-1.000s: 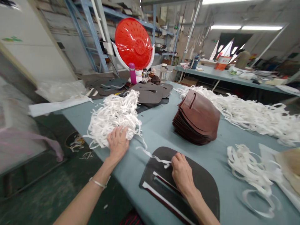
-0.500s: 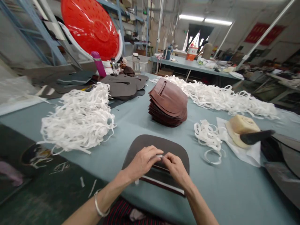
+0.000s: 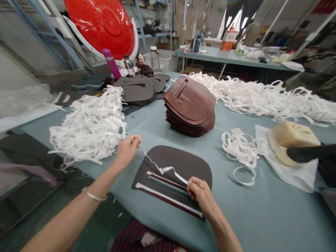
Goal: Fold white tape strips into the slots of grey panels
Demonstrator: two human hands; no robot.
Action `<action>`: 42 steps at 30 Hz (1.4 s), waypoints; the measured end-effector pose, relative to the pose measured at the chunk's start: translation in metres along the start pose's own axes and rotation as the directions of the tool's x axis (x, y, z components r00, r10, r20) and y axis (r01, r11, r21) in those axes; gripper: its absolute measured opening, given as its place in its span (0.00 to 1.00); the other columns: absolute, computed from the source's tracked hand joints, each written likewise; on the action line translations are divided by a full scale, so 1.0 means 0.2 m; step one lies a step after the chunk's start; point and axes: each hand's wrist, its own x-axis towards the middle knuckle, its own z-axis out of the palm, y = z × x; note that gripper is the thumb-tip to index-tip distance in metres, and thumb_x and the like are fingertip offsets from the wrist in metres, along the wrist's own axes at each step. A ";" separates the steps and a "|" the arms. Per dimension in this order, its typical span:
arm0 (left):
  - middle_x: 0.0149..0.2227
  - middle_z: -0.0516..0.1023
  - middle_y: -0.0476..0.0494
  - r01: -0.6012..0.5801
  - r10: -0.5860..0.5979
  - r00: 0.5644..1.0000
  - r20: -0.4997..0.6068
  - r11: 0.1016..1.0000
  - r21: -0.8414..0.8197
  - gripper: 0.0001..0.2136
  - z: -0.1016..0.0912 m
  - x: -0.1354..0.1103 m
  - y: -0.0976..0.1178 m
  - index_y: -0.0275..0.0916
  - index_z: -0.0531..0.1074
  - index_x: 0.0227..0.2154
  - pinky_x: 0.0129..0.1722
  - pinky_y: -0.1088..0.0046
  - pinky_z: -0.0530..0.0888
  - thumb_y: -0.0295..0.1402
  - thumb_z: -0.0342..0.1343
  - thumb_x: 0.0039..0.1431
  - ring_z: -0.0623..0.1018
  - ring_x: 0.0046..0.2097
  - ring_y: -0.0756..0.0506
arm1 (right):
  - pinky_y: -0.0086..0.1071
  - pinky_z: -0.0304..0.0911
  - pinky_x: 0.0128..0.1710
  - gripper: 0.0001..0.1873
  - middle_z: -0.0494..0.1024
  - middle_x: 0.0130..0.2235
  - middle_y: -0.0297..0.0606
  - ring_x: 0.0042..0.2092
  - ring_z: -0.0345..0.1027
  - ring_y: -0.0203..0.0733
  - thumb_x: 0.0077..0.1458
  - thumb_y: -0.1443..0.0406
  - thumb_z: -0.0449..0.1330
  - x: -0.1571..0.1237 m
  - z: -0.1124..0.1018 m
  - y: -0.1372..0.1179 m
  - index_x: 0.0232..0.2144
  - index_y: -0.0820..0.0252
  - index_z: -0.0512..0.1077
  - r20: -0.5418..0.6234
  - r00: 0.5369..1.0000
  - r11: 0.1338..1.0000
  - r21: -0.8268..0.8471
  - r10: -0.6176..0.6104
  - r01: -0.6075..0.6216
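Observation:
A dark grey panel (image 3: 181, 159) with rounded far corners lies flat on the table before me. It has a long slot, and white strips run along the slot's far edge and the panel's near edge, beside reddish-brown borders. My right hand (image 3: 199, 190) pinches the end of a white tape (image 3: 180, 177) over the panel's right side. The tape runs left to a curled bit, where a thin white strip (image 3: 152, 161) leads up to my left hand (image 3: 128, 148). That hand is raised left of the panel, its fingers closed on the thin strip's end.
Brown leather panels (image 3: 191, 101) are stacked behind the grey panel. Heaps of white strips lie at left (image 3: 89, 127) and far right (image 3: 267, 99). Beside a small tangle of strips (image 3: 240, 150), a yellowish block (image 3: 291, 138) with a black-handled tool sits on white paper.
My hands were close together over the panel and have parted. The left has moved up and left, drawing out the thin strip; the right has moved slightly right and down with the tape.

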 end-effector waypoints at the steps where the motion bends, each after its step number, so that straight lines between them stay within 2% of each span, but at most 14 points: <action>1: 0.27 0.74 0.52 0.015 -0.009 0.998 -0.058 0.995 0.094 0.12 -0.06 0.08 -0.06 0.36 0.72 0.35 0.35 0.78 0.68 0.36 0.46 0.61 0.73 0.30 0.52 | 0.26 0.47 0.23 0.08 0.59 0.19 0.26 0.22 0.50 0.31 0.46 0.64 0.50 -0.01 -0.02 0.01 0.19 0.58 0.60 0.005 1.000 1.000 -0.003 0.009 -0.009; 4: 0.35 0.75 0.48 0.062 -0.013 0.984 -0.180 0.961 0.270 0.15 -0.24 0.27 -0.15 0.31 0.71 0.39 0.46 0.69 0.67 0.35 0.43 0.62 0.73 0.40 0.48 | 0.26 0.47 0.23 0.08 0.59 0.19 0.26 0.22 0.50 0.31 0.47 0.63 0.49 -0.04 -0.06 0.03 0.19 0.58 0.59 0.029 0.999 1.000 -0.006 0.027 -0.027; 6: 0.46 0.72 0.43 0.058 0.025 0.974 -0.227 0.936 0.348 0.16 -0.31 0.33 -0.13 0.30 0.69 0.45 0.52 0.56 0.62 0.34 0.41 0.64 0.69 0.50 0.40 | 0.26 0.47 0.23 0.08 0.59 0.19 0.26 0.23 0.50 0.31 0.48 0.63 0.49 -0.05 -0.07 0.04 0.19 0.58 0.59 0.038 0.999 0.999 -0.032 0.020 -0.019; 8: 0.57 0.64 0.39 -0.042 0.155 0.959 -0.236 0.904 0.425 0.17 -0.29 0.30 -0.03 0.31 0.65 0.52 0.55 0.47 0.56 0.33 0.41 0.65 0.61 0.58 0.34 | 0.25 0.46 0.23 0.09 0.59 0.20 0.26 0.23 0.50 0.31 0.50 0.63 0.50 -0.05 -0.05 0.04 0.20 0.58 0.60 0.037 0.999 0.995 -0.098 -0.011 0.015; 10: 0.61 0.58 0.38 -0.280 0.354 0.927 -0.124 0.874 0.398 0.19 -0.18 0.17 0.13 0.33 0.59 0.57 0.59 0.51 0.53 0.33 0.42 0.65 0.57 0.62 0.35 | 0.25 0.46 0.23 0.11 0.59 0.20 0.26 0.24 0.50 0.31 0.53 0.61 0.51 -0.05 -0.01 0.03 0.21 0.59 0.63 0.037 0.998 0.982 -0.179 -0.046 0.052; 11: 0.59 0.62 0.39 -0.443 0.465 0.885 -0.006 0.847 0.295 0.19 -0.10 0.07 0.22 0.34 0.60 0.56 0.60 0.57 0.55 0.34 0.42 0.65 0.60 0.61 0.39 | 0.25 0.46 0.23 0.13 0.59 0.20 0.26 0.24 0.50 0.31 0.54 0.60 0.52 -0.05 0.02 0.02 0.21 0.59 0.64 0.040 0.997 0.975 -0.210 -0.062 0.069; 13: 0.53 0.71 0.43 -0.681 0.650 0.699 0.298 0.733 0.000 0.16 0.07 -0.15 0.37 0.40 0.65 0.53 0.59 0.63 0.58 0.37 0.41 0.66 0.66 0.57 0.44 | 0.26 0.47 0.24 0.15 0.60 0.20 0.27 0.24 0.50 0.31 0.55 0.58 0.52 -0.06 0.06 0.00 0.22 0.60 0.67 0.043 0.993 0.965 -0.237 -0.108 0.115; 15: 0.47 0.75 0.45 -0.711 0.700 0.506 0.504 0.669 -0.215 0.14 0.19 -0.34 0.44 0.42 0.68 0.49 0.57 0.63 0.60 0.37 0.42 0.66 0.72 0.51 0.45 | 0.26 0.48 0.24 0.16 0.61 0.21 0.28 0.24 0.51 0.31 0.56 0.58 0.51 -0.09 0.08 -0.01 0.23 0.60 0.70 0.007 0.988 0.957 -0.247 -0.156 0.153; 16: 0.41 0.77 0.46 -0.678 0.685 0.455 0.569 0.681 -0.277 0.14 0.21 -0.40 0.45 0.42 0.71 0.44 0.51 0.67 0.64 0.36 0.41 0.66 0.74 0.45 0.47 | 0.26 0.49 0.24 0.16 0.62 0.21 0.28 0.24 0.52 0.31 0.56 0.58 0.52 -0.10 0.07 -0.01 0.24 0.60 0.71 -0.030 0.986 0.954 -0.262 -0.162 0.149; 17: 0.36 0.78 0.47 -0.623 0.644 0.450 0.619 0.723 -0.299 0.14 0.22 -0.44 0.44 0.41 0.72 0.39 0.46 0.70 0.66 0.36 0.41 0.66 0.75 0.40 0.48 | 0.26 0.49 0.24 0.15 0.63 0.21 0.29 0.24 0.53 0.32 0.55 0.58 0.52 -0.13 0.05 0.00 0.24 0.60 0.71 -0.076 0.985 0.951 -0.284 -0.153 0.125; 20: 0.29 0.75 0.50 -0.429 0.505 0.517 0.691 0.851 -0.302 0.15 0.12 -0.41 0.32 0.40 0.71 0.30 0.34 0.76 0.65 0.38 0.42 0.65 0.72 0.32 0.50 | 0.27 0.50 0.24 0.16 0.63 0.20 0.29 0.24 0.55 0.33 0.55 0.56 0.53 -0.21 -0.04 0.07 0.24 0.59 0.72 -0.191 0.978 0.932 -0.362 -0.083 0.009; 25: 0.30 0.74 0.50 -0.241 0.400 0.577 0.712 0.916 -0.320 0.14 -0.04 -0.36 0.08 0.39 0.71 0.32 0.35 0.77 0.65 0.37 0.42 0.62 0.71 0.33 0.50 | 0.28 0.53 0.26 0.18 0.67 0.20 0.30 0.24 0.61 0.36 0.57 0.55 0.50 -0.29 -0.07 0.16 0.23 0.57 0.70 -0.214 0.970 0.882 -0.472 -0.115 0.001; 31: 0.25 0.74 0.50 -0.079 0.133 0.794 0.593 0.990 -0.116 0.13 -0.02 -0.49 -0.05 0.38 0.72 0.27 0.30 0.76 0.64 0.40 0.48 0.57 0.72 0.29 0.49 | 0.28 0.54 0.26 0.15 0.70 0.21 0.31 0.24 0.62 0.37 0.56 0.53 0.51 -0.28 0.01 0.19 0.25 0.56 0.68 -0.291 0.941 0.806 -0.591 -0.173 -0.035; 42: 0.26 0.76 0.50 -0.007 0.029 0.823 0.567 0.999 -0.040 0.09 -0.05 -0.49 -0.10 0.39 0.73 0.27 0.30 0.76 0.64 0.35 0.49 0.55 0.75 0.30 0.48 | 0.30 0.57 0.32 0.19 0.72 0.25 0.32 0.30 0.67 0.41 0.56 0.48 0.47 -0.29 0.02 0.24 0.28 0.53 0.68 -0.277 0.960 0.794 -0.593 -0.048 -0.132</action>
